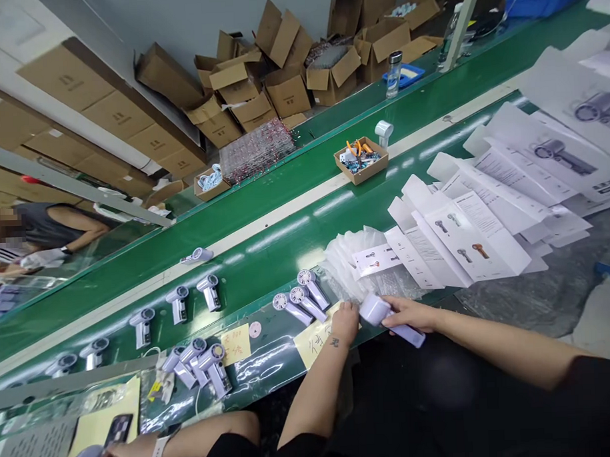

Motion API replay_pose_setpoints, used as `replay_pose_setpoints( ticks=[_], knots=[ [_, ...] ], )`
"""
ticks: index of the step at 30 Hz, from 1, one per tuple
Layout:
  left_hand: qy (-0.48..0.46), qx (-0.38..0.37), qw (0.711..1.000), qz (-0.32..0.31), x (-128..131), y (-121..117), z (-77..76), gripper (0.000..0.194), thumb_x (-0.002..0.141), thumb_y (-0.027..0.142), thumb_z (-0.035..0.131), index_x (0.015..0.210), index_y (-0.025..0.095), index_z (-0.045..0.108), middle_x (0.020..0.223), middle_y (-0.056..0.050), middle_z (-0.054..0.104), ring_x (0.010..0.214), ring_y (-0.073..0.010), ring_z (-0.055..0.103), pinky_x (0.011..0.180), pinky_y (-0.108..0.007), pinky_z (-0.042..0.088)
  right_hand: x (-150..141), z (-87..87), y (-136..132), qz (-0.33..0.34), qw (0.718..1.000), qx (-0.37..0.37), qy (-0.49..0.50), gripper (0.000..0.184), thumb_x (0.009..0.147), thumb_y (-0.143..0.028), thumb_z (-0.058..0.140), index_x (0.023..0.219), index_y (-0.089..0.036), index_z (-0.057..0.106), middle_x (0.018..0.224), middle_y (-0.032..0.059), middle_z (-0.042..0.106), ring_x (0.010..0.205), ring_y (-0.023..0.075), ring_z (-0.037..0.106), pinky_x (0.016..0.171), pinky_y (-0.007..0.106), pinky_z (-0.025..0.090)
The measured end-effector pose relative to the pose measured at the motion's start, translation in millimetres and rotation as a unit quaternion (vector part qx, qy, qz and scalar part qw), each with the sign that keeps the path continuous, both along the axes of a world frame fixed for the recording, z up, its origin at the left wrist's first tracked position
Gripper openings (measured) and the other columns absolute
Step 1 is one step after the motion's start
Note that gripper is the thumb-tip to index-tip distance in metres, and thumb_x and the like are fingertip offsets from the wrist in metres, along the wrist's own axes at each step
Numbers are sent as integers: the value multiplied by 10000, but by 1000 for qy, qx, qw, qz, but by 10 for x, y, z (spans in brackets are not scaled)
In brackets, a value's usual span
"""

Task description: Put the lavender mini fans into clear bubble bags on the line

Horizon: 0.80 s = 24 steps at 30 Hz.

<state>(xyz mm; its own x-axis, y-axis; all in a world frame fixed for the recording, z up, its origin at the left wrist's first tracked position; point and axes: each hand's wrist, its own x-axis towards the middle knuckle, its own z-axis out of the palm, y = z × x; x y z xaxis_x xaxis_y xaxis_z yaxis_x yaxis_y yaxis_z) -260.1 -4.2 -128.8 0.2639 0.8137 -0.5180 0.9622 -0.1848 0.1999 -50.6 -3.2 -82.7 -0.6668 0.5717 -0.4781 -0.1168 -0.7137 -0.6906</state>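
My right hand (407, 314) is closed around the handle of a lavender handheld fan (375, 309), its round head pointing left. Just left of the fan head, my left hand (345, 320) is closed at the table edge, beside a stack of clear plastic bags (360, 253). Its fingers are curled, and what they hold, if anything, is hidden. A yellow paper with handwriting (309, 345) lies partly beneath that forearm. Several more lavender handheld fans (300, 302) rest left of my left hand. White printed folded boxes (475, 236) and leaflets are fanned out to the right.
A green conveyor (265, 246) carries spaced fans (177, 303). A small carton of tools and parts (361, 161) stands on its strip. At lower left, a co-worker's hand (125, 455) holds a fan. Another person sits across the line. Open cartons (285, 92) are piled behind.
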Motion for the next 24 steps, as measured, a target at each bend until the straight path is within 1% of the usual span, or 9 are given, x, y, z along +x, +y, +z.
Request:
replay_pose_setpoints(
  ticks=[4, 8, 10, 12, 15, 17, 19, 22, 24],
  knots=[
    [11, -2, 1000, 8, 10, 20, 101, 323, 847, 119, 422, 1153, 146, 523, 1101, -121, 572, 1011, -210, 557, 803, -283, 455, -219, -278, 138, 24, 997, 72, -28, 465, 642, -298, 738, 1053, -186, 553, 836, -14, 586, 794, 154, 561, 725, 296, 473],
    [30, -4, 1000, 2, 12, 18, 270, 266, 825, 77, 409, 1016, 131, 586, 1021, -135, 595, 1001, -225, 554, 841, -312, 433, -203, -496, 171, 2, 987, 129, -91, 474, 658, -322, 715, 1076, -166, 553, 930, 18, 609, 967, 212, 547, 888, 356, 415],
    [36, 5, 999, -2, -77, 30, 454, 263, 808, 59, 418, 990, 143, 587, 1028, -131, 588, 1022, -231, 536, 847, -326, 425, -155, -555, 171, -15, 985, 132, -107, 500, 677, -328, 702, 1122, -174, 534, 1025, 37, 605, 1036, 227, 529, 935, 369, 386],
    [49, 21, 999, 4, -234, 56, 711, 280, 798, 47, 409, 995, 153, 579, 1034, -126, 581, 1004, -229, 535, 818, -326, 428, -131, -598, 177, -32, 983, 137, -118, 524, 683, -321, 702, 1153, -180, 520, 1091, 52, 594, 1085, 237, 512, 967, 374, 365],
    [-1, 94, 992, 88, -522, 83, 1144, 211, 829, 119, 409, 900, 185, 596, 952, -79, 603, 903, -199, 555, 757, -302, 424, -158, -630, 198, -48, 980, 144, -131, 531, 671, -326, 717, 1144, -167, 534, 1094, 73, 599, 1094, 261, 514, 978, 405, 364],
    [-108, 155, 961, 204, -667, 55, 1365, 125, 821, 246, 489, 754, 197, 583, 789, -23, 600, 758, -160, 551, 693, -267, 413, -177, -603, 212, -59, 977, 152, -135, 537, 652, -328, 734, 1128, -159, 553, 1098, 79, 602, 1099, 272, 513, 989, 422, 359],
    [-233, 174, 901, 320, -715, -26, 1467, 191, 745, 344, 597, 647, 193, 532, 625, 25, 537, 616, -124, 504, 611, -234, 390, -153, -514, 215, -61, 980, 148, -116, 535, 642, -325, 743, 1119, -159, 569, 1093, 73, 609, 1096, 263, 518, 995, 414, 361],
    [-397, 129, 794, 442, -578, -204, 1411, 224, 663, 364, 666, 686, 180, 539, 592, 44, 536, 580, -109, 501, 575, -213, 386, -12, -257, 198, -15, 995, 91, -32, 523, 670, -310, 733, 1142, -178, 551, 1024, 53, 621, 993, 226, 570, 879, 383, 459],
    [-440, 115, 744, 490, -390, -312, 1323, 231, 650, 349, 671, 744, 170, 560, 643, 29, 585, 617, -117, 531, 601, -218, 406, 107, -25, 183, 30, 998, 44, 34, 535, 684, -272, 729, 1168, -202, 512, 989, 41, 612, 895, 196, 596, 746, 342, 514]
  ],
)
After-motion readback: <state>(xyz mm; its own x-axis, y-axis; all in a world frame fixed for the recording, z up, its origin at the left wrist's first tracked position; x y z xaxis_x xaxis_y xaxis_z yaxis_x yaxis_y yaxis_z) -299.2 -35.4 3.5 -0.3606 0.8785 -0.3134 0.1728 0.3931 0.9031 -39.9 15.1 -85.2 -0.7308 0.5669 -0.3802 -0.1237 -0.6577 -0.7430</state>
